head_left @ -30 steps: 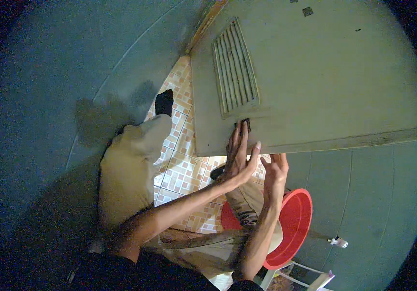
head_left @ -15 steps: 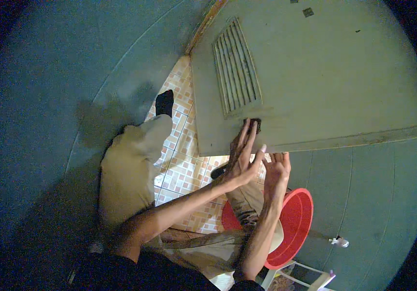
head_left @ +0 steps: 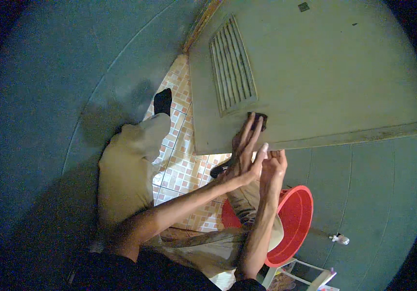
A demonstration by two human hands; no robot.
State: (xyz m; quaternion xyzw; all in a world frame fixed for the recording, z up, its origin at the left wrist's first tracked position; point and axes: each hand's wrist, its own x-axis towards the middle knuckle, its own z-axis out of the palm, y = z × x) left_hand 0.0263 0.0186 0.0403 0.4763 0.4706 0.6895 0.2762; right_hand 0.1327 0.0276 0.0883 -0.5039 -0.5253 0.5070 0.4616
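Observation:
My left hand reaches up to the pale green door, its fingers stretched over a small dark pad pressed to the door's surface. The pad's exact kind is hard to make out, as the fingers partly cover it. My right hand is at the door's lower edge in the picture, close beside the left thumb, with its fingers curled round that edge. The slatted vent in the door lies just beyond the pad.
A large red tub stands to the right of my right forearm. Behind it are a white rack and a tap-like fitting on the green wall. Patterned tiles cover the floor; my socked foot rests at left.
The pad has slid slightly to the right across the door under my left fingers. My right hand stays at the edge. The view has shifted a little.

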